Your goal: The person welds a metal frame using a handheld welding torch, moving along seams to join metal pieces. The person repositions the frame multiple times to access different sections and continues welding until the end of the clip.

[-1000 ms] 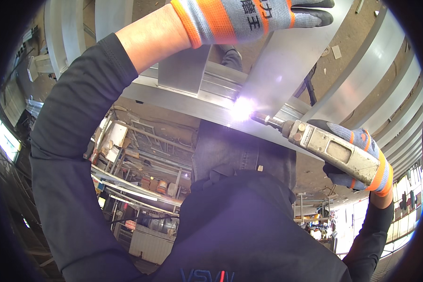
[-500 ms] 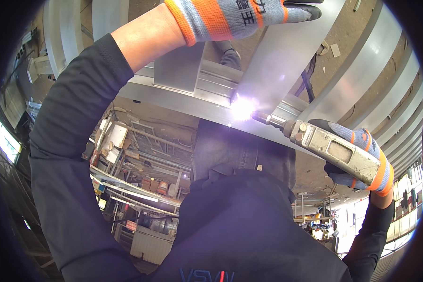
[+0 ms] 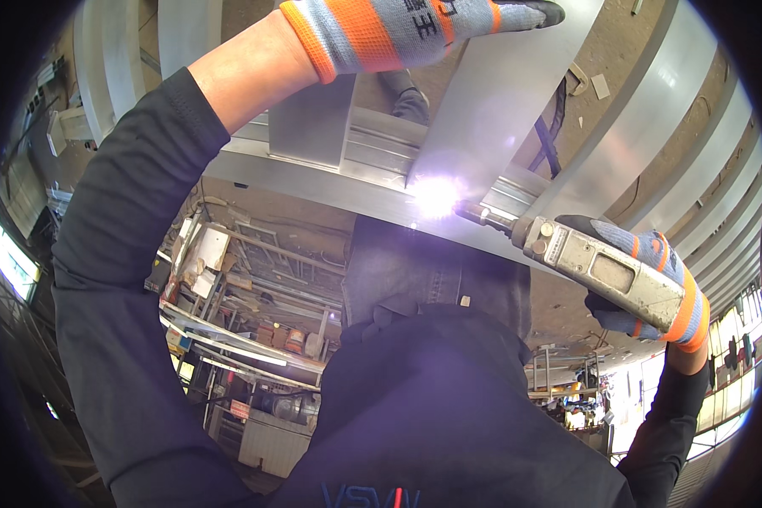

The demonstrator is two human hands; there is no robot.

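Observation:
My right hand [image 3: 652,262], in a grey and orange glove with dark fingertips, is wrapped round a worn metal handheld welding gun [image 3: 605,275]. The nozzle points left at the joint between a wide silver metal slat [image 3: 504,93] and a long metal rail [image 3: 313,173]. A bright white-violet glare [image 3: 438,196] at the tip hides the spot itself. Across the slat's far end, my left hand [image 3: 415,30] in a matching glove has its fingers stretched out flat. The upper picture edge cuts off part of it, and contact with the slat is unclear.
More parallel slats run off to the right [image 3: 626,127] and left [image 3: 309,127] of the rail. A dark strap or cable [image 3: 547,140] hangs between slats. Behind lie metal frames [image 3: 271,245] and a white cabinet [image 3: 271,444]. Part of a person's leg [image 3: 409,102] shows beyond the rail.
The slats, rail and my left hand have shifted slightly left and up in the picture. My right hand and the welding gun stay almost in place; the glare continues at the tip.

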